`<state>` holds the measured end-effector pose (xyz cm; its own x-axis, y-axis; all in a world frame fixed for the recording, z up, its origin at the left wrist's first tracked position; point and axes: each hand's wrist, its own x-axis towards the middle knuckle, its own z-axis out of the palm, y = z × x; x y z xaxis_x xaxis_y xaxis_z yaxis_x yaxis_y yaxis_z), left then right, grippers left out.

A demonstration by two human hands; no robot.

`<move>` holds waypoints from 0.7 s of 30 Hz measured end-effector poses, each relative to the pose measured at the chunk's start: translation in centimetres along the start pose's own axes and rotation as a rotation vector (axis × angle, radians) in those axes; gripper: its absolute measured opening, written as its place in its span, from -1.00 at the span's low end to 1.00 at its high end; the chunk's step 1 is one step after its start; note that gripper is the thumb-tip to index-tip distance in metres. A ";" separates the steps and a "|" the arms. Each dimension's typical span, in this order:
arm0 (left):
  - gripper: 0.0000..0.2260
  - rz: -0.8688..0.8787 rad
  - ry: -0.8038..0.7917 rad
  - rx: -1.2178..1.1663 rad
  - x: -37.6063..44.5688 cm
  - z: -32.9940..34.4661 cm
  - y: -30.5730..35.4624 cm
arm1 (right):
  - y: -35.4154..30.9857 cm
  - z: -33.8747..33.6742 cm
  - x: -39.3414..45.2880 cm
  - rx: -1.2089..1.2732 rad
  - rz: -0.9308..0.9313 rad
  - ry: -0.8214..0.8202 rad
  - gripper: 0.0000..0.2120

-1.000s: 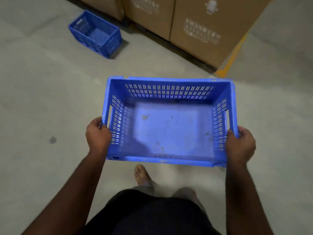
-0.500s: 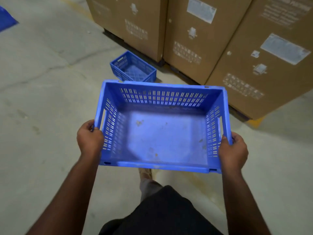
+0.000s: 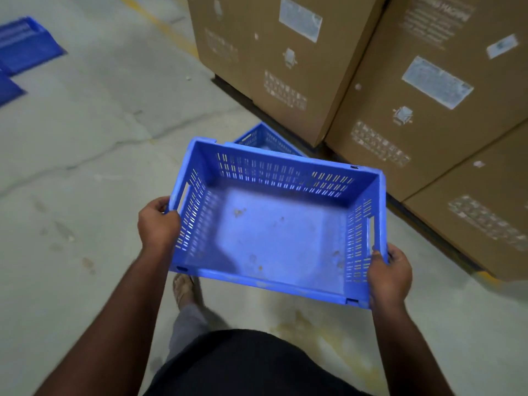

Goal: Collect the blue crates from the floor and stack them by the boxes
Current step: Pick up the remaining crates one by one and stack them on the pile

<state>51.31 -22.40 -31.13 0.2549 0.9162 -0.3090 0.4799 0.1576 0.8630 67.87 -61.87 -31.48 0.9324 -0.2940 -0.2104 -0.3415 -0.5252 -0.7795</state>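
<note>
A: Item one?

B: Blue crate (image 3: 274,224), slotted walls, empty, a few brown specks on its floor. Centre of the frame, carried off the floor, tilted slightly down to the right.

A: How is it carried?

B: Left hand (image 3: 158,224) clenched on the rim of the left short wall beside its handle slot; right hand (image 3: 390,277) clenched on the near right corner, fingers curled over the rim. Each grip is closed on the crate (both forearms bare).

A: Item two?

B: Second blue crate (image 3: 264,138), on the concrete floor (image 3: 85,167), just above the carried one in the frame and mostly hidden behind its far wall. It sits close to the corner of the cardboard boxes (image 3: 428,95).

A: The boxes?

B: Tall, brown, with white labels and printed marks, filling the upper right of the frame.

A: Anything else?

B: More blue crates (image 3: 25,44) at the upper left edge, blurred, well apart from the boxes. One foot (image 3: 184,290) shows below the carried crate.
</note>
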 end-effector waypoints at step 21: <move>-0.49 0.131 -0.549 0.158 50.2 30.2 18.7 | -17.4 38.2 15.2 0.144 0.312 0.420 -0.74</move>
<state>98.48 15.46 -42.56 0.6980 0.5926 -0.4020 0.5238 -0.0396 0.8509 92.55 -26.73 -43.65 0.6515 -0.7280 -0.2134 -0.5473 -0.2563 -0.7967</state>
